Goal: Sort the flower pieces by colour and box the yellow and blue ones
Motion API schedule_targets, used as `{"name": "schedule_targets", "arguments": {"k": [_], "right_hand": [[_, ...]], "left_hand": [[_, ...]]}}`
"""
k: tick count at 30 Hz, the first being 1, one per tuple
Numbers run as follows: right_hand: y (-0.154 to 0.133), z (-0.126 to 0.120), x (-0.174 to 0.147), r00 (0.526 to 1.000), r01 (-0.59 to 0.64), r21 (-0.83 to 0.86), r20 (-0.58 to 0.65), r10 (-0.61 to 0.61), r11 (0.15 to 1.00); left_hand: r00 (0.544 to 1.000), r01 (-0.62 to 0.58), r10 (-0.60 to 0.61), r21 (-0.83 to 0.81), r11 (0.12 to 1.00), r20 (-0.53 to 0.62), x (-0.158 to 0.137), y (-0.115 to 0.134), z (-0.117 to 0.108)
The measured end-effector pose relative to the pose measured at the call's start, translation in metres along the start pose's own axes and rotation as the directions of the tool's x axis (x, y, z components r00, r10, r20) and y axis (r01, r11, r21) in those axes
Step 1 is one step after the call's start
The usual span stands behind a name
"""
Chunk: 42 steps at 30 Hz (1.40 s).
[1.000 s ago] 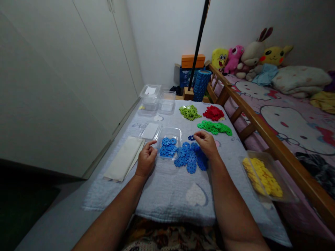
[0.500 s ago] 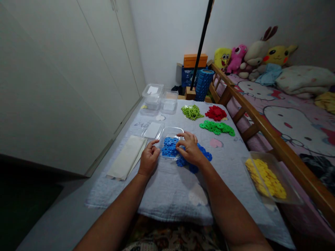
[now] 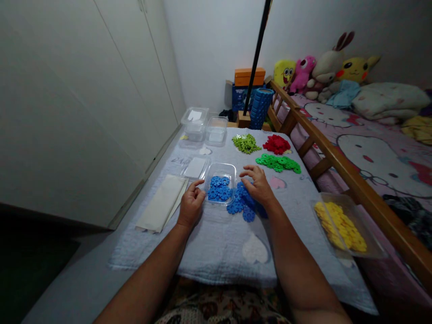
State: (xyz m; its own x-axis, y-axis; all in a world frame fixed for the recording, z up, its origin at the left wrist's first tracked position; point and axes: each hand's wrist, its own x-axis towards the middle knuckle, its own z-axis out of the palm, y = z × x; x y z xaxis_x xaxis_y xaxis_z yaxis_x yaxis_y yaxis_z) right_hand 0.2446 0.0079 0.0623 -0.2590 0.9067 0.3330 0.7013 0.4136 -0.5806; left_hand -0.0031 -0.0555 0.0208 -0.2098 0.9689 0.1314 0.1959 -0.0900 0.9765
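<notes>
A clear plastic container (image 3: 221,165) stands on the cloth in front of me, with blue flower-shaped plastic discs (image 3: 220,189) inside. My left hand (image 3: 191,204) is at its left side, index finger and thumb apart, their tips at the wall; I see nothing held. To the right of the container, a loose pile of blue discs (image 3: 249,213) lies on the cloth. Above that pile is my right hand (image 3: 258,184), its fingers spread and nothing visible between them. It partly hides the pile.
Farther back lie light-green (image 3: 246,143), red (image 3: 276,144) and green pieces (image 3: 278,163). Yellow pieces (image 3: 340,227) fill a container at the right edge, beside the wooden bed rail (image 3: 332,173). A clear lid (image 3: 195,168), folded paper (image 3: 162,202) and stacked containers (image 3: 195,118) are left.
My right hand has moved right, from over the container to above the loose blue pile, its fingers opening. My left hand has stayed beside the container. The view has shifted slightly.
</notes>
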Motion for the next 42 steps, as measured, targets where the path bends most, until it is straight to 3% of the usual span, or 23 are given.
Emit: {"name": "schedule_targets", "arguments": {"k": [4,7,13,18,26,30,33,36,38,42], "right_hand": [[0.031,-0.019,0.001,0.981,-0.13,-0.058,0.138,0.137,0.99],[0.039,-0.026,-0.004,0.951,-0.157,-0.125,0.248,0.184,0.98],[0.008,-0.011,-0.01,0.914,-0.079,-0.258,0.367,0.173,0.963],[-0.009,0.01,-0.012,0.917,0.015,-0.298,0.385,0.106,0.954],[-0.001,0.007,-0.01,0.941,-0.076,-0.24,0.304,0.149,0.968],[0.009,-0.002,-0.006,0.944,-0.174,0.007,0.285,0.165,0.985],[0.013,-0.01,-0.003,0.962,-0.242,0.232,0.184,0.202,0.942],[0.004,-0.011,-0.002,0.976,-0.194,0.351,-0.027,0.217,0.916],[-0.009,-0.006,-0.003,0.98,-0.125,0.349,-0.104,0.171,0.929],[-0.037,0.013,-0.005,1.0,-0.003,0.179,-0.017,0.006,0.984]], "left_hand": [[1.0,0.014,-0.014,-0.016,1.0,-0.001,0.0,-0.001,0.0],[1.0,0.015,-0.015,-0.007,1.0,-0.006,0.0,-0.001,0.0],[1.0,0.017,-0.017,-0.02,1.0,-0.018,-0.001,0.001,0.0],[0.999,0.023,-0.024,-0.037,0.999,-0.03,-0.001,0.003,0.001],[0.999,0.024,-0.026,-0.045,0.999,-0.028,-0.001,0.002,0.001],[0.999,0.028,-0.029,-0.047,0.998,-0.027,-0.001,0.002,0.001],[1.0,0.022,-0.023,-0.048,0.999,-0.014,-0.001,0.001,0.001],[1.0,0.016,-0.016,-0.054,0.998,0.009,-0.001,0.001,0.001],[1.0,0.022,-0.021,-0.062,0.998,0.023,-0.001,0.001,0.001],[0.999,0.025,-0.022,-0.073,0.997,0.037,-0.002,0.001,0.001]]}}
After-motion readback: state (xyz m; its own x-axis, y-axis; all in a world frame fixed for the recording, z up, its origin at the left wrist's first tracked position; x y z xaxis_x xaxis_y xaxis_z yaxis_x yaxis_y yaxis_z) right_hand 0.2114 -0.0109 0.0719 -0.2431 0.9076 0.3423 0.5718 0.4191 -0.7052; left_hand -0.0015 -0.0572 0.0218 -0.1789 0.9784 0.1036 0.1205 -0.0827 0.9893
